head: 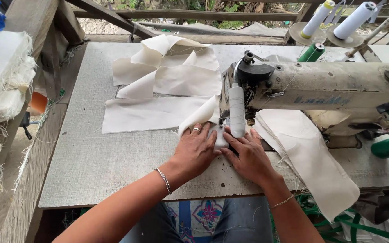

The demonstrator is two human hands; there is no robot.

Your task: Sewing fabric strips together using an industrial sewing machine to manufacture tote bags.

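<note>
**Both hands flat on cream cloth at the sewing machine's needle**

Forearms come up from the near edge, and between them show the person's lap in jeans and a patch of flowered fabric. Left hand [195, 150], with a ring on one finger and a chain bracelet at the wrist, lies palm down, fingers spread narrowly and pressing on the small cream cloth piece [218, 135]. Right hand [248, 155] lies just beside it, fingers likewise flat and close together, touching the same piece; neither hand grips anything. That piece sits right under the needle area, below the white tube lamp [237, 110] fixed to the sewing machine [329, 87].

From the needle a long cream strip [311, 157] runs right and hangs over the near edge of the grey table [91, 162]. Further left and far, more cream cloth pieces [167, 76] lie loosely piled and overlapping. Behind the machine stand white thread cones [354, 20] and a green spool [311, 53]. At the far left edge a frayed stack of pale fabric [1, 85] rests on a wooden rail.
</note>
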